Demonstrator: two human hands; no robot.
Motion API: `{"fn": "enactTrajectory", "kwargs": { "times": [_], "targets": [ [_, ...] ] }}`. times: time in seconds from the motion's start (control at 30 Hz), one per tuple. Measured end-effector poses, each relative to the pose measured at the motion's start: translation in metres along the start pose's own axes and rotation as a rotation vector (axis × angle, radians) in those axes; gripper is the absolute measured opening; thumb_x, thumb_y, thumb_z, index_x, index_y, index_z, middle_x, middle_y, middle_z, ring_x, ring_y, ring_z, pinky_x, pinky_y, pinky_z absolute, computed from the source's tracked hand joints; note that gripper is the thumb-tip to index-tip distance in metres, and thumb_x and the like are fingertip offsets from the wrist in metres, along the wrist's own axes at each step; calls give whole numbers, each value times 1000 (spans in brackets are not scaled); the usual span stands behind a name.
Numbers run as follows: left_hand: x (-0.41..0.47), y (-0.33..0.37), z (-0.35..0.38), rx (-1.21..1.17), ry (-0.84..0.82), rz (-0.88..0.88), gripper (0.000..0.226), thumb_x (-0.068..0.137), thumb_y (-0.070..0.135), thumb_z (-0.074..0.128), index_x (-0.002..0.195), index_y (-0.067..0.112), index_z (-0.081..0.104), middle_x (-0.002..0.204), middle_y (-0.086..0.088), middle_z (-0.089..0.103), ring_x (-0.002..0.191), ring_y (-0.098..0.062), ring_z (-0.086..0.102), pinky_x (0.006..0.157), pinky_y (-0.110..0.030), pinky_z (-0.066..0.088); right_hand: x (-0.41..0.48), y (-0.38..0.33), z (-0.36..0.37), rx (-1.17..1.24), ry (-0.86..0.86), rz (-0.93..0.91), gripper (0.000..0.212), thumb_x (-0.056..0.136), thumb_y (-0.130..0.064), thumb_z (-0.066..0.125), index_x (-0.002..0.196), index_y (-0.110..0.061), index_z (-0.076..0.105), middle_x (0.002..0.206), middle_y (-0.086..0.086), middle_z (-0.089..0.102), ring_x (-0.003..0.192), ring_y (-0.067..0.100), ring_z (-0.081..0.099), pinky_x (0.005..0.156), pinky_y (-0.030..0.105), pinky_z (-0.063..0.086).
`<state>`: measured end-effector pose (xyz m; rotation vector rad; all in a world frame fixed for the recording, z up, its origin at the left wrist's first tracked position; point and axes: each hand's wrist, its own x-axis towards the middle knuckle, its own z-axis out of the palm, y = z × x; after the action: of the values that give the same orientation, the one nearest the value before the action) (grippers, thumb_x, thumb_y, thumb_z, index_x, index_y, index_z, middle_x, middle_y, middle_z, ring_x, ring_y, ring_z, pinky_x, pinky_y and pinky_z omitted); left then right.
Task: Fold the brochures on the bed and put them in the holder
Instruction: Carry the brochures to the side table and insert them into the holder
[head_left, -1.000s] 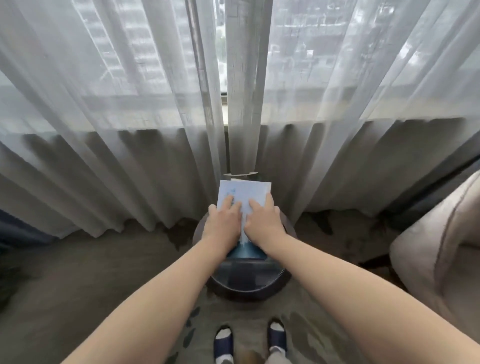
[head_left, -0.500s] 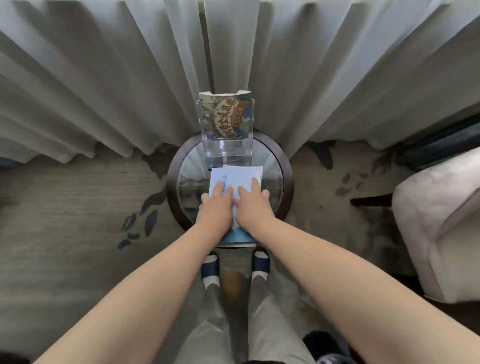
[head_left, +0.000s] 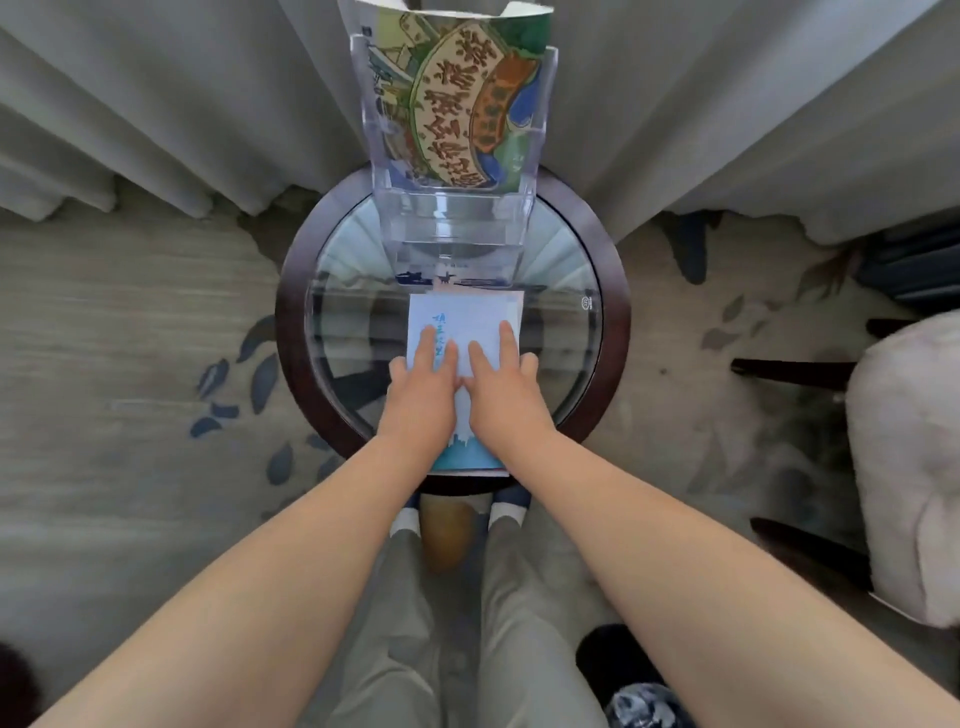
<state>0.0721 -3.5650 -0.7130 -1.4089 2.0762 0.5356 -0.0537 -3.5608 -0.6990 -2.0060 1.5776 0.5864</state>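
Note:
A folded white-and-blue brochure (head_left: 467, 322) lies flat on a round glass-topped side table (head_left: 613, 332). My left hand (head_left: 423, 387) and my right hand (head_left: 504, 387) press down on it side by side, fingers straight. Its near end sticks out over the table's front rim. Behind it stands a clear acrylic holder (head_left: 457, 228), and a colourful green-and-orange brochure (head_left: 457, 98) stands upright in the holder's back tier. The holder's lower front tiers look bare.
Pale curtains (head_left: 182, 104) hang just behind the table. A light upholstered chair (head_left: 909, 457) stands at the right. Patterned carpet (head_left: 130, 364) surrounds the table, and my legs and slippered feet are directly below its front edge.
The view tilted down and closer, bringing the holder and table into sight. Both hands keep pressing the brochure flat, and their fingers now lie spread further up it.

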Motion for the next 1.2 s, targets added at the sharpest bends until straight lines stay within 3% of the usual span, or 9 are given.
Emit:
{"fn": "enactTrajectory", "kwargs": {
  "times": [0.1,0.23,0.37,0.53,0.87,0.97,1.03,1.1,1.2],
  "targets": [
    [7,-1,24,-40,-34,-30,76,103,21,46,164,17,2,170,-15,-12,153,-36,13,108,-38,34,5,-2,23,18,-1,-3,64,97,-14,48,157,-24,30,166,8,1,147,44,5,101,40,32],
    [10,-5,51,77,-5,16,73,103,23,43,163,14,3,168,-21,-14,152,-41,13,107,-44,30,1,-5,37,40,298,31,73,68,-10,63,141,-13,58,151,12,9,120,25,27,79,38,53],
    [14,7,57,16,36,-24,74,104,22,41,162,11,-3,169,-20,-13,152,-41,14,106,-47,34,7,-6,62,122,140,164,84,90,-22,59,160,-25,13,166,19,-8,133,38,25,104,45,31],
    [6,23,64,-85,158,-206,73,107,28,36,161,17,-12,168,-18,-19,152,-51,2,110,-48,36,10,-7,74,166,199,150,75,99,-28,49,162,-22,8,167,22,-10,154,39,-6,118,49,17],
    [13,24,80,-137,202,-205,81,106,31,44,160,15,-13,167,-20,-21,152,-51,0,119,-50,26,15,-8,100,235,337,89,68,106,-24,40,162,-14,2,164,30,-6,153,45,-11,125,51,11],
    [8,20,66,-438,335,-162,66,103,22,51,162,16,20,169,-18,3,151,-44,13,125,-51,22,15,-12,100,248,337,120,72,104,-24,43,162,-13,1,164,31,-9,152,45,-12,126,51,8],
    [3,11,51,-817,506,-233,60,97,11,60,154,18,43,158,-14,28,140,-29,37,117,-42,37,15,-15,95,282,302,131,81,101,-23,50,162,-14,-2,163,29,-15,152,44,-17,126,50,7],
    [1,2,37,-1164,565,-408,72,93,8,66,156,25,37,145,-3,38,117,-12,55,99,-22,49,14,-14,93,328,250,133,93,96,-18,57,161,-18,-11,160,28,-27,150,44,-23,126,50,9],
    [-2,-1,20,-1332,504,-476,68,93,14,68,153,28,41,120,12,65,95,3,65,82,-10,50,5,-9,92,436,202,127,105,92,-9,63,159,-27,-16,156,22,-41,149,40,-28,120,46,30]
  ]
}}
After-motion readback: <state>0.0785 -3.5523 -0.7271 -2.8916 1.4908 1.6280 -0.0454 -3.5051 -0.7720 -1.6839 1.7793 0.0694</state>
